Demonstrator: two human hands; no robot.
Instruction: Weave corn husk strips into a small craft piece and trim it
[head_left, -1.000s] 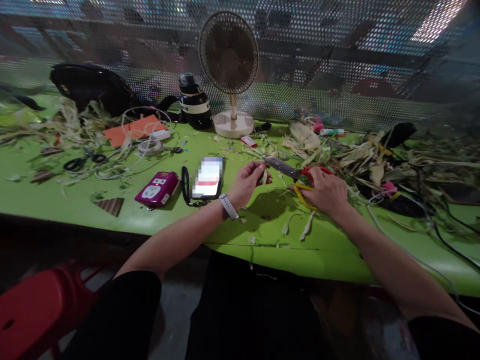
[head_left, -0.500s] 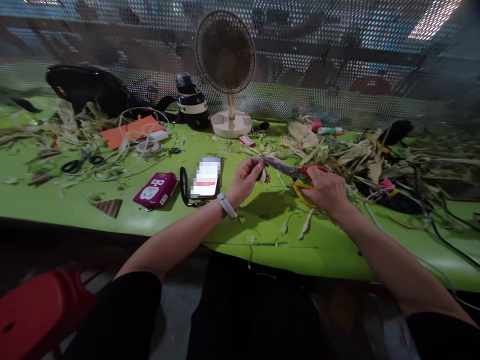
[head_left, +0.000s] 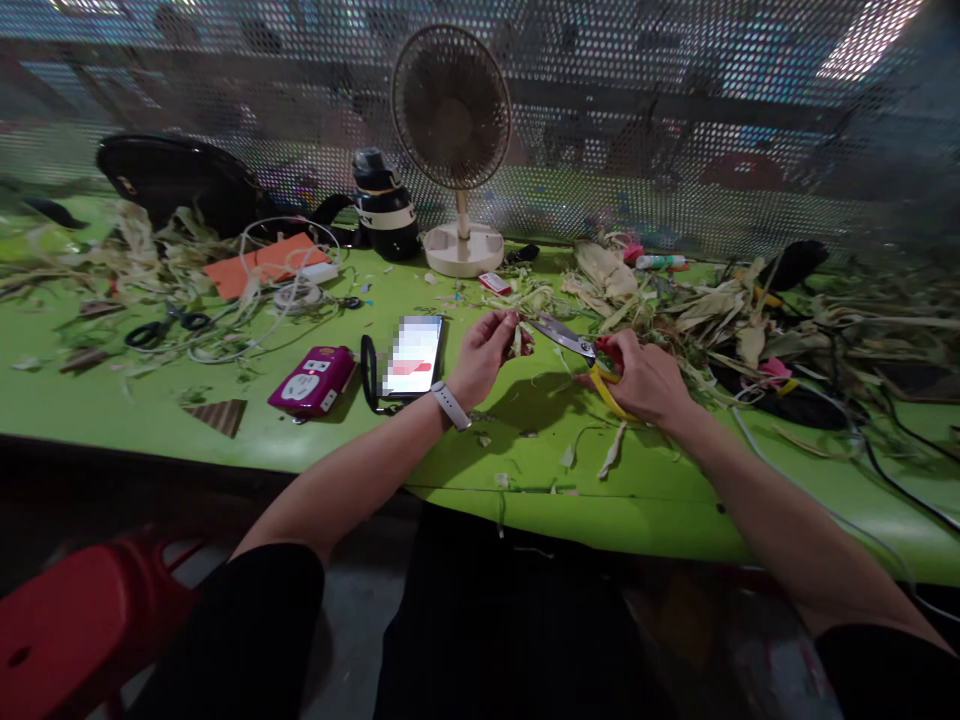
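Two bare hands work above the green counter (head_left: 525, 480), a little in from its near edge. The left hand (head_left: 487, 352), with a pale band on its wrist, has its fingers (head_left: 504, 326) pinched together on a small piece of dried husk (head_left: 520, 340). The right hand (head_left: 646, 378) is closed around the red and yellow handles of a pair of scissors (head_left: 581, 350); the blades point left toward the husk piece, and their tips lie just beside it. Loose husk scraps (head_left: 611, 450) lie on the counter under the right wrist.

Left of the left hand lies a phone (head_left: 414, 355) with its screen lit, and beyond that a magenta power strip (head_left: 312, 379). Further left, black scissors (head_left: 161, 325) sit among white cables (head_left: 285, 290). A heap of dried husks (head_left: 720, 310) spreads toward the right edge. At the far edge, against the perforated screen, stand a small fan (head_left: 454, 140) and a dark bottle (head_left: 386, 205).
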